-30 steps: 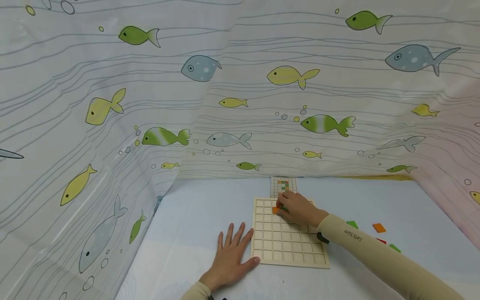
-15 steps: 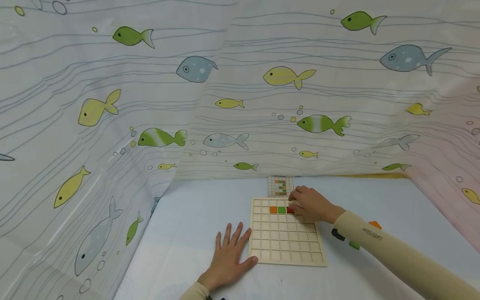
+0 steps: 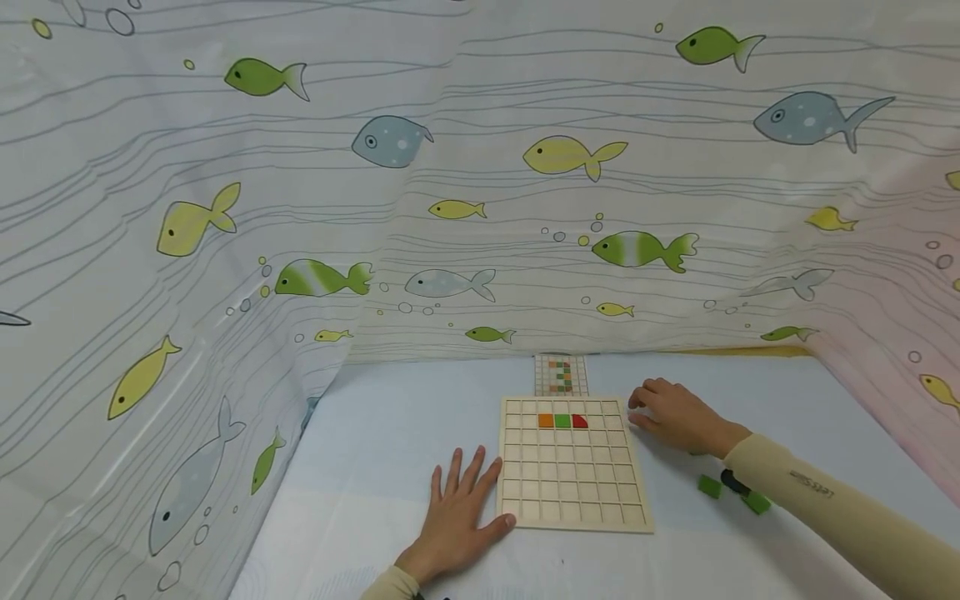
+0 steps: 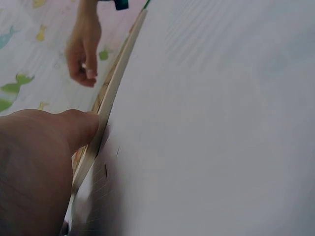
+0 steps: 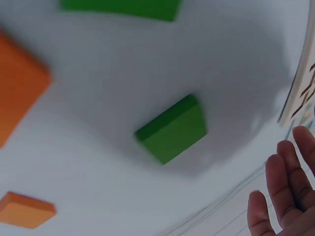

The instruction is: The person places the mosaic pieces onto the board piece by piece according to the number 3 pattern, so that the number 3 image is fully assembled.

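Observation:
A pale wooden grid board (image 3: 570,479) lies on the table. In its second row from the back sit an orange tile (image 3: 546,421), a green tile (image 3: 562,421) and a red tile with one rounded corner (image 3: 580,422), side by side. My left hand (image 3: 456,523) lies spread at the board's left edge; in the left wrist view its thumb (image 4: 78,129) touches the rim. Beyond the board's right edge, my right hand (image 3: 678,417) hovers with loosely bent fingers and nothing visible in them. Below it, the right wrist view shows a loose green tile (image 5: 174,130).
Behind the board lies a small pattern card (image 3: 561,375) with coloured squares. Loose green tiles (image 3: 709,486) lie right of the board, partly under the right forearm. Orange tiles (image 5: 27,210) show in the right wrist view. A fish-printed sheet (image 3: 495,250) hangs around the table.
My right hand has left the board and moved right, off its edge. Green and red tiles now show beside the orange one. My left hand has stayed at the board's edge.

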### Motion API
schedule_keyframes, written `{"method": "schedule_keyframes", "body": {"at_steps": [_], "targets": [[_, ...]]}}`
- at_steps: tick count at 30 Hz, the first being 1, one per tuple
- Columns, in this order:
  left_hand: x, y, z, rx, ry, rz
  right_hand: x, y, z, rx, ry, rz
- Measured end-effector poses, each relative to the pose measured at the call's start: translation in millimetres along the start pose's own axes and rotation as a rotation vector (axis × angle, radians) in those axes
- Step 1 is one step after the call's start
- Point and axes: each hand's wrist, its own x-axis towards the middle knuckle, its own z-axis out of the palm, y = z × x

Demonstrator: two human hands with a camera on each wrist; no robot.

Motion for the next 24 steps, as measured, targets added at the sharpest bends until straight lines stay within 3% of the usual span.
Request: {"method": "schedule_keyframes", "body": {"at_steps": [12,19,24], "targets": [[2.1,1.1,-0.9,-0.002,-0.009,0.003,-34.6,29,-12,0.022,-0.019,0.053],[2.9,0.9,0.2,0.009,-0.006,-0.003,-51.6,46,-18,0.051,-0.059,0.135],[1.8,0.7,0.2,0.016,-0.006,-0.003,-60.8,51,-18,0.055,-0.048,0.128]]}}
